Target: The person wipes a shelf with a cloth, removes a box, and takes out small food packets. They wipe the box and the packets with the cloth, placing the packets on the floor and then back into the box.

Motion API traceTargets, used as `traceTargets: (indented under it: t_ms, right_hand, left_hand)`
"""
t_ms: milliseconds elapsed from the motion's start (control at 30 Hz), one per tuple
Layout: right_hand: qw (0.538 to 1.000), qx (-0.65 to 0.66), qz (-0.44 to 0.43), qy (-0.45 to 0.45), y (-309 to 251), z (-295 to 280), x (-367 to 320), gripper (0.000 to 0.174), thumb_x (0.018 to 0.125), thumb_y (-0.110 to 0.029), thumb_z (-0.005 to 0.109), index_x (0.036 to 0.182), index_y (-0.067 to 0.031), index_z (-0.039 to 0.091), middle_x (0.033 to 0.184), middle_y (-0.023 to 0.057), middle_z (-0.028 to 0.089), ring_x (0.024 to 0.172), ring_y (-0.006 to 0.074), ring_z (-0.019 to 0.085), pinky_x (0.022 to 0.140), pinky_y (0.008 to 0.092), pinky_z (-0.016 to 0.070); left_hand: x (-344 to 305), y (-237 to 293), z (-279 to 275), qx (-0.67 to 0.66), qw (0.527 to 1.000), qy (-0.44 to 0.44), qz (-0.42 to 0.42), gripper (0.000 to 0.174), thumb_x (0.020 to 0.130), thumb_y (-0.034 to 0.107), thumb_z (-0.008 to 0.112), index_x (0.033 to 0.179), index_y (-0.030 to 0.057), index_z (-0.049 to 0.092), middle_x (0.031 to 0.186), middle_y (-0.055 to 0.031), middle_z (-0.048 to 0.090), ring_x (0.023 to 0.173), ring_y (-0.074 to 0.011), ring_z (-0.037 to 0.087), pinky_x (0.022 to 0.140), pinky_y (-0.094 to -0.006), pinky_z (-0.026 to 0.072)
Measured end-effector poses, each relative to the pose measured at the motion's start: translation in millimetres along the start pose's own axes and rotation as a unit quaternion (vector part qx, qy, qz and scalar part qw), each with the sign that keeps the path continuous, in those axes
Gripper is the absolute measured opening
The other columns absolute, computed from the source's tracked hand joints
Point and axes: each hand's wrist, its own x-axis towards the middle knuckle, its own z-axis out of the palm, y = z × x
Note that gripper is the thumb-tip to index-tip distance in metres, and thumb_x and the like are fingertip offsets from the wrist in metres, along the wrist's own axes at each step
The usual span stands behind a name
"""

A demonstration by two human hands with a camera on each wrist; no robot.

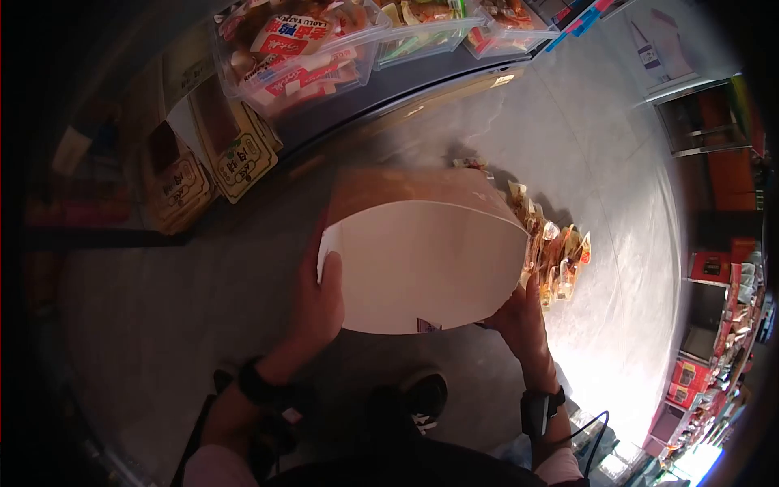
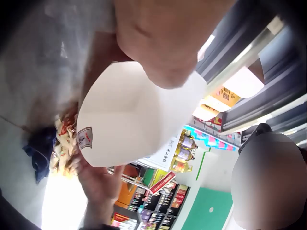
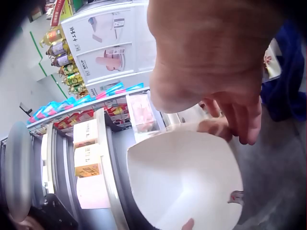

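Note:
A cardboard box, brown outside and white inside, is held up over the floor with its wide mouth towards me and its rim bowed. My left hand grips the left rim, thumb inside and fingers behind the wall. On the opposite side, my right hand holds the box from outside, its fingers bent against the lower right wall, as the right wrist view also shows. A small printed mark sits near the rim. Nothing shows inside the box. Just beyond its right side, a heap of small food packets lies on the floor.
Clear plastic bins of packaged snacks line a dark shelf at the upper left, beside stacked gift packs. Stocked shelves stand far right. Dark blue cloth lies near the packets. My shoe is below the box.

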Motion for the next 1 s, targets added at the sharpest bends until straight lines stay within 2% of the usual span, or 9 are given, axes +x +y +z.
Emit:
traceTargets:
  t_ms: [33, 100, 200, 233, 467, 533, 733, 800, 1000]
  right_hand:
    - [0.998, 0.062, -0.011, -0.009, -14, 6, 5, 0.066, 0.09, -0.056, 0.028, 0.128, -0.0035, 0.039, 0.115, 0.0118, 0.055, 0.101, 0.0189, 0.055, 0.087, 0.0318, 0.0434]
    - [0.997, 0.055, -0.048, 0.018, -38, 14, 7, 0.075, 0.089, -0.062, 0.016, 0.135, -0.0033, 0.031, 0.126, 0.012, 0.047, 0.113, 0.0199, 0.047, 0.096, 0.0337, 0.036]
    - [0.947, -0.204, -0.228, 0.101, -37, -19, 12, 0.079, 0.087, -0.066, 0.017, 0.135, -0.0049, 0.03, 0.129, 0.0107, 0.043, 0.116, 0.0206, 0.044, 0.097, 0.0352, 0.036]
    - [0.963, -0.133, -0.226, 0.066, -31, -22, 10, 0.08, 0.086, -0.067, 0.019, 0.134, -0.0051, 0.03, 0.128, 0.0107, 0.044, 0.116, 0.0212, 0.045, 0.096, 0.0358, 0.0372]
    - [0.98, -0.075, -0.18, 0.041, 20, -26, 20, 0.078, 0.087, -0.066, 0.02, 0.135, -0.0046, 0.029, 0.132, 0.0101, 0.039, 0.123, 0.0214, 0.035, 0.104, 0.0366, 0.0245]
    - [0.973, -0.095, -0.208, -0.017, -19, 27, 6, 0.095, 0.077, -0.076, 0.029, 0.14, -0.005, 0.016, 0.138, 0.0111, 0.031, 0.13, 0.0225, 0.025, 0.106, 0.0366, 0.0217]
    - [0.976, 0.12, -0.16, 0.089, 42, 15, 13, 0.083, 0.084, -0.065, 0.037, 0.139, -0.0071, 0.014, 0.138, 0.0117, 0.028, 0.129, 0.0224, 0.027, 0.106, 0.0376, 0.0208]
    - [0.948, -0.263, -0.175, 0.033, 35, 25, 27, 0.076, 0.086, -0.058, 0.041, 0.138, -0.01, 0.012, 0.137, 0.0124, 0.027, 0.127, 0.0224, 0.029, 0.103, 0.0402, 0.0282]
    - [0.956, 0.122, -0.259, -0.07, 39, 29, 2, 0.056, 0.097, -0.04, 0.02, 0.138, -0.0018, 0.015, 0.137, 0.0153, 0.028, 0.128, 0.0241, 0.027, 0.107, 0.0306, 0.0179]
  left_hand:
    - [-2, 3, -1, 0.003, 1.0, -0.002, 0.002, 0.053, 0.084, 0.015, 0.045, 0.134, 0.0027, 0.033, 0.131, -0.0173, 0.042, 0.119, -0.0233, 0.042, 0.1, -0.0315, 0.0307]
    - [-4, 7, -3, 0.05, 0.945, -0.075, 0.314, 0.051, 0.089, 0.012, 0.041, 0.138, 0.006, 0.028, 0.139, -0.0176, 0.032, 0.127, -0.0285, 0.034, 0.106, -0.036, 0.0232]
    - [4, -26, -38, 0.174, 0.898, -0.203, 0.349, 0.056, 0.089, 0.02, 0.049, 0.139, 0.0077, 0.026, 0.141, -0.0179, 0.026, 0.128, -0.0357, 0.03, 0.107, -0.0423, 0.0228]
    - [16, -4, -34, 0.29, 0.758, -0.176, 0.558, 0.07, 0.082, 0.033, 0.062, 0.138, 0.0086, 0.027, 0.141, -0.0189, 0.026, 0.127, -0.0398, 0.03, 0.107, -0.0463, 0.0234]
    - [-5, -6, -40, 0.158, 0.885, -0.322, 0.297, 0.102, 0.064, 0.056, 0.072, 0.139, 0.0105, 0.021, 0.143, -0.0198, 0.017, 0.131, -0.0364, 0.023, 0.105, -0.049, 0.024]
    - [-22, -25, -32, -0.137, 0.964, -0.156, 0.166, 0.111, 0.06, 0.068, 0.066, 0.139, 0.0082, 0.017, 0.143, -0.0204, 0.014, 0.132, -0.0334, 0.02, 0.104, -0.0468, 0.0245]
    - [-18, -28, -29, 0.085, 0.939, -0.086, 0.322, 0.103, 0.069, 0.07, 0.056, 0.136, 0.0004, 0.02, 0.142, -0.0207, 0.017, 0.131, -0.0316, 0.022, 0.104, -0.0462, 0.0243]
    - [-8, -25, -26, 0.045, 0.959, -0.106, 0.259, 0.093, 0.076, 0.065, 0.051, 0.135, -0.0002, 0.02, 0.141, -0.022, 0.02, 0.129, -0.0334, 0.026, 0.103, -0.0461, 0.0246]
    - [-30, -63, -44, 0.107, 0.917, -0.082, 0.376, 0.087, 0.083, 0.056, 0.046, 0.138, -0.0029, 0.014, 0.141, -0.0219, 0.022, 0.131, -0.0323, 0.025, 0.104, -0.0435, 0.0246]
